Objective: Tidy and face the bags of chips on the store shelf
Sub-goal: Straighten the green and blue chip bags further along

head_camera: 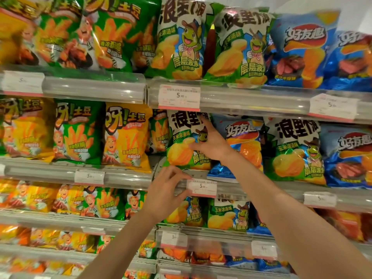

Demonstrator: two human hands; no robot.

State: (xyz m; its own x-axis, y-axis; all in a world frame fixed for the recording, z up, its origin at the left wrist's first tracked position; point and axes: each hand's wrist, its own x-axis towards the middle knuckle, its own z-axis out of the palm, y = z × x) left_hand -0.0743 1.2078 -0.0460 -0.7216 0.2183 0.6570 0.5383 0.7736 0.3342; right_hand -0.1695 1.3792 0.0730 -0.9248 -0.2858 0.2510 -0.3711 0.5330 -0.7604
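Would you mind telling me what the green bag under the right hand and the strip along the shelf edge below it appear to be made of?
The green bag looks like thin glossy plastic film: it creases and puffs and catches the light. The strip looks like clear, rigid plastic, translucent with long highlights, holding what seem to be paper price tags.

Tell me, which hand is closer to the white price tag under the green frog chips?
Left. The left hand touches the price tag's left edge on the shelf rail. The right hand is above it, on the green bag.
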